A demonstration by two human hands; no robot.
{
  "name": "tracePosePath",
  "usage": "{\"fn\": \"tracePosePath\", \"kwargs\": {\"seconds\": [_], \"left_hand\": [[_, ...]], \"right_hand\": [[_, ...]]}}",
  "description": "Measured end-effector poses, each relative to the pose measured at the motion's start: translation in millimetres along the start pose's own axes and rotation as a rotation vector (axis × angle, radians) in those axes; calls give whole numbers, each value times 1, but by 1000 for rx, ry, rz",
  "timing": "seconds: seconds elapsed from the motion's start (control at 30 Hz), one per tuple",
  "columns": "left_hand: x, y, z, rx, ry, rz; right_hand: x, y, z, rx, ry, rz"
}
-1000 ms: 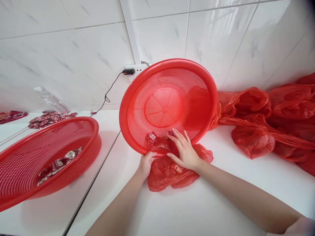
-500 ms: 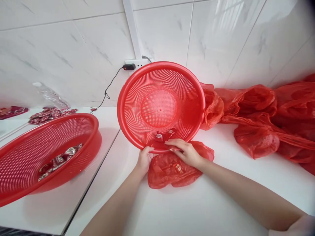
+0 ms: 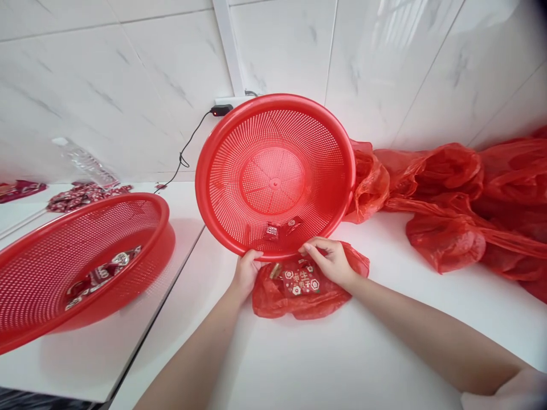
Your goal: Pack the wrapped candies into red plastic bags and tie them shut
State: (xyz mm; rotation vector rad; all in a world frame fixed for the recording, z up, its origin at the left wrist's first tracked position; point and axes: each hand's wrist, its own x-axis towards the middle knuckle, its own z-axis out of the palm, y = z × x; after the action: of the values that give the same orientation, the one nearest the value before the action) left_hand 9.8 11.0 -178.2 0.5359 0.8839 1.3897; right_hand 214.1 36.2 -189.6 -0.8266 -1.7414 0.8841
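Note:
A red mesh basket (image 3: 316, 154) is tipped toward me, with a few small red wrapped packets (image 3: 272, 230) on its lower inside wall. My left hand (image 3: 248, 276) is closed on the basket's near rim, its thumb over the edge. My right hand (image 3: 331, 261) is curled at the rim's lower right, fingertips pressed together; what they pinch is hidden. Below the rim lies a thin red plastic bag (image 3: 273, 304). A red packet with white flowers and gold lettering (image 3: 301, 283) shows at the bag, beside a small gold-coloured piece (image 3: 276, 270).
On the left a second red basket (image 3: 164, 228) holds several wrapped packets (image 3: 102, 276). Behind it are a clear plastic bottle (image 3: 85, 162) and a heap of red patterned packets (image 3: 85, 196). Filled red bags (image 3: 444, 239) line the wall at right. A black plug (image 3: 221, 110) trails a cord.
The flowered packet and the gold-coloured piece now show at the bag. My right hand has drawn back from inside the basket to its rim. The basket has shifted slightly up and left in view.

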Motion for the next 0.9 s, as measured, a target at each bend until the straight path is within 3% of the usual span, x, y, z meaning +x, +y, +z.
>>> {"fn": "tracePosePath", "kwargs": {"seconds": [0.2,0.3,0.4,0.53,0.63,0.8,0.9], "left_hand": [[-1,-1,-2,-4,-43,14],[-6,-5,0,15,-37,-13],[-11,-14,3,44,-40,-46],[-13,-21,4,105,-37,-15],[-10,-19,3,63,-43,-49],[-1,-9,-1,29,-14,-23],[4,-4,-4,80,31,28]], "right_hand": [[7,3,-1,-424,63,-245],[18,4,-1,-718,38,-219],[26,2,4,-847,-57,-172],[26,-2,9,-814,-301,-240],[22,-6,9,-750,-403,-315],[18,-4,7,-610,-429,-324],[17,1,7,-305,-379,-239]]}}
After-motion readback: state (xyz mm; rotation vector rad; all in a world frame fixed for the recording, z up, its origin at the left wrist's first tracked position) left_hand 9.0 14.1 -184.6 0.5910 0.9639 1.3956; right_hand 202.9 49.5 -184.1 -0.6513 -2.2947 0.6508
